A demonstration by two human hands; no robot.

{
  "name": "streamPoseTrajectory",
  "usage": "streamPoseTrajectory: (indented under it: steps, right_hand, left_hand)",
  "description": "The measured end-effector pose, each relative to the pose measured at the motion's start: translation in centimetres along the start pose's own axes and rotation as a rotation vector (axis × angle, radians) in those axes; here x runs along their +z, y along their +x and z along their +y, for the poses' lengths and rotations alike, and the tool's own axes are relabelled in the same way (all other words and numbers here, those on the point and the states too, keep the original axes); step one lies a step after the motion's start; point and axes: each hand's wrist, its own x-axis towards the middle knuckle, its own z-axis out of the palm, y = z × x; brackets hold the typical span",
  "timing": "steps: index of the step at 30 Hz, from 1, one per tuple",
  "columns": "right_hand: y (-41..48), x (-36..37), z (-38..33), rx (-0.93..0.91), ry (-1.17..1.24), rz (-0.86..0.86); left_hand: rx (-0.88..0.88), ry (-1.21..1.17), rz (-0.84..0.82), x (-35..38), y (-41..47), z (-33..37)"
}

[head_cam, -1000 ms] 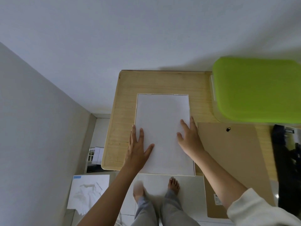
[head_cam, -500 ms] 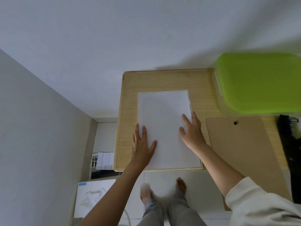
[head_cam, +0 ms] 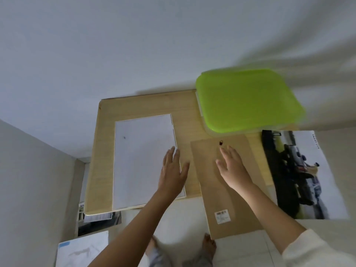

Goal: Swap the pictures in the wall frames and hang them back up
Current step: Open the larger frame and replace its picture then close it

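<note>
**Both hands open over sheet & backing board**

The person stands at a wooden desk (head_cam: 134, 105) and looks down on it. The left hand (head_cam: 173, 172) is flat w/ fingers spread. It lies over the right edge of a white sheet (head_cam: 142, 160). This sheet is on the left-centre part of the desk, w/ its near edge close to the desk front.

The right hand (head_cam: 233, 166) is also open, fingers straight and a bit apart, over the brown backing board (head_cam: 212, 199). Whether it touches the board or only hovers cannot be told, as the picture is blurred there. Its fingertips are just below a small black hanging ring (head_cam: 221, 143) on the board.

The board is just right of the sheet, not touching it. Its far part is on the desk; its near part sticks out over the floor (head_cam: 250, 247) and has a white label (head_cam: 222, 216) near that end.

Behind the board is a green-lidded box (head_cam: 248, 99), near the wall (head_cam: 134, 45). Right of the board lies a printed picture (head_cam: 300, 174), dark image w/ white margin. On the floor at bottom left is another pale sheet (head_cam: 82, 249). The person's bare feet (head_cam: 209, 245) show below the desk edge.
</note>
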Motion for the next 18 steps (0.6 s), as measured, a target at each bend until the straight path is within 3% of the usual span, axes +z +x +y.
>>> streamPoseTrajectory:
  steps: [5,10,18]
  right_hand:
    - [-2.0,-1.9,7.9,0.105,-0.041,0.033]
    - [-1.7,-2.2,10.1,0.069,0.024,0.111]
    - [-0.6,-1.9,10.5,0.206,0.324,0.217]
  left_hand:
    - [-0.075,-0.033,-0.087,7.5,-1.5,6.2]
    - [-0.349,0.003,0.050,10.2,-2.2,7.1]
    - [-0.500,-0.156,0.156,10.1,-1.5,7.4]
